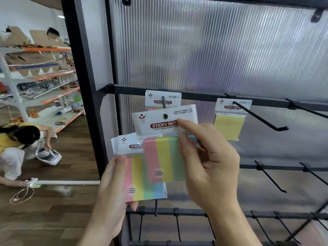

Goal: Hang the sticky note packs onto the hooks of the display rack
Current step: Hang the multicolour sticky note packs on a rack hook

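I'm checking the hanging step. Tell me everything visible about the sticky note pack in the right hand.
The sticky note pack is a clear-wrapped pad with pink, yellow and green stripes; a blue one is mostly hidden. Its white header card bears a red STICKY NOTE label, a red logo and a hang hole, where the tip of the hook seems to sit. It sits slightly tilted. The right hand pinches its right edge, and it overlaps the other packs.
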`<state>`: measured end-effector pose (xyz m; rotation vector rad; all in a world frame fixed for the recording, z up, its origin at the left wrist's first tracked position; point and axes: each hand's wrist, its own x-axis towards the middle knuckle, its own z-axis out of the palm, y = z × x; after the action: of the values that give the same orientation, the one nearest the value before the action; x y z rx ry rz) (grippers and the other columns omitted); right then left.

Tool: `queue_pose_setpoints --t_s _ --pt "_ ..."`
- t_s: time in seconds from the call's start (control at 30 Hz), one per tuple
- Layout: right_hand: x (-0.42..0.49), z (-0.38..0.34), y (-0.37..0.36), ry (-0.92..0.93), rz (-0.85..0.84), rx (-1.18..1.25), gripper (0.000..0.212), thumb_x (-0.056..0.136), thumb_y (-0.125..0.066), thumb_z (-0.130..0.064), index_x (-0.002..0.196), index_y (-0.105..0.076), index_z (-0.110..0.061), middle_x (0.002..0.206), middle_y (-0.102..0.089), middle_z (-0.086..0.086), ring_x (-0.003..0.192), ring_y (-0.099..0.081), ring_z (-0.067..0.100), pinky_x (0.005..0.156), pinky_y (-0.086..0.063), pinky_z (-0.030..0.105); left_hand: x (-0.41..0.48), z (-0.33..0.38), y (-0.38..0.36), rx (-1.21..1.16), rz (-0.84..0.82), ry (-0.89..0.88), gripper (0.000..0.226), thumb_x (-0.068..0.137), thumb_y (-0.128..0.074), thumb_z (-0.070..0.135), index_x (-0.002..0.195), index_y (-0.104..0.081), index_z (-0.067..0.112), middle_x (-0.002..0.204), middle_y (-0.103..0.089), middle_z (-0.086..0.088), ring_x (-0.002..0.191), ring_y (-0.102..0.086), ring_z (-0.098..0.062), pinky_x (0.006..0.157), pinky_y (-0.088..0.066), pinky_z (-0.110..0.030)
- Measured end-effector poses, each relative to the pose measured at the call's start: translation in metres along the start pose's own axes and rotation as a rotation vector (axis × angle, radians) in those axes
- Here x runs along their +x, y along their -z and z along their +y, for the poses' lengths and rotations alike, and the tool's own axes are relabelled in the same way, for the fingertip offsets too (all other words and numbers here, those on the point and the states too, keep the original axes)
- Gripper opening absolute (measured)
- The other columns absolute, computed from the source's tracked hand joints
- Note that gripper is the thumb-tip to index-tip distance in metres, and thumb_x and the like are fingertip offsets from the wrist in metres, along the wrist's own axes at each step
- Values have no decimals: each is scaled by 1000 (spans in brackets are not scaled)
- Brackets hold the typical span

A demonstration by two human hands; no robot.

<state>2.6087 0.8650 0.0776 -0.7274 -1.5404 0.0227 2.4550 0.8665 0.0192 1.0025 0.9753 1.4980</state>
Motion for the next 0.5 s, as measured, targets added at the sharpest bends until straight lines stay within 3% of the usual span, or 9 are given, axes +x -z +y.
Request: queue_pose_setpoints --t_s 0.17,0.33,0.5 --pt "1 5 -4 -48 17 -93 29 88 -59 -6 115 -68 -11 79 -58 -3 71 -52 -1 64 -36 7 -2 1 2 15 14 13 47 85 -44 54 112 -64 21 81 -68 -9 47 -51 -14 35 -29 -22" --pt "0 13 -11 -65 46 -138 32 88 -59 -8 118 -66 -13 75 -55 -4 68 -48 -3 63 -35 5 -3 4 3 -1 37 36 41 83 -45 53 105 -65 26 73 -68 -3 46 -53 -12 33 -28 -21" --pt "11 33 -21 -146 29 -146 28 89 -57 -10 113 -70 -15 83 -64 -2 76 -57 1 65 -38 6 -2 6 4 0 43 27 42 83 -44 51 110 -62 24 72 -69 -3 47 -55 -12 33 -28 -21"
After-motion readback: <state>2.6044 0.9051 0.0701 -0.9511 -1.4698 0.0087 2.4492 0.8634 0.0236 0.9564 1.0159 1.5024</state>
